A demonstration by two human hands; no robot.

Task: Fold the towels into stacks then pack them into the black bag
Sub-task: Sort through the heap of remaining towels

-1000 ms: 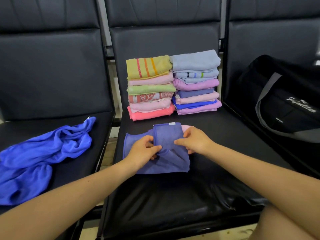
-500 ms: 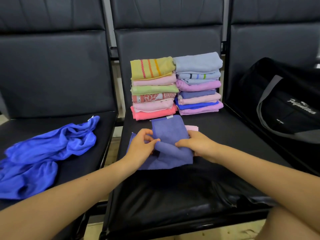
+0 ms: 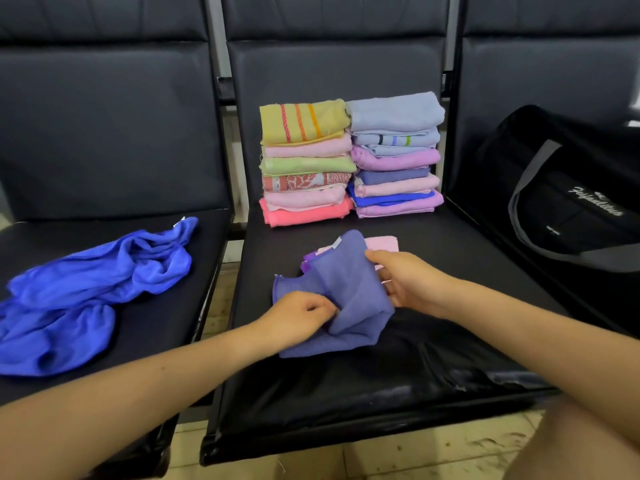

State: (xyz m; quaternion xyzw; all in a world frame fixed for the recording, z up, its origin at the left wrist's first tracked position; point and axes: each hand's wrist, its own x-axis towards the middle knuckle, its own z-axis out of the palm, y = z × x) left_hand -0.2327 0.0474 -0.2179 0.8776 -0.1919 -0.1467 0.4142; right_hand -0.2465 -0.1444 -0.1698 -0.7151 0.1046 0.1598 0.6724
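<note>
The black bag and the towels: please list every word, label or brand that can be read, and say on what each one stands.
Black bag: one line of white cursive script on its side, too blurred to read for certain.
Purple towel, held by both hands: a small white tag at its top corner; no print can be made out on it.
Blue cloth on the left seat: a white tag at its far end, also unreadable.
Folded stacks: no text visible.
</note>
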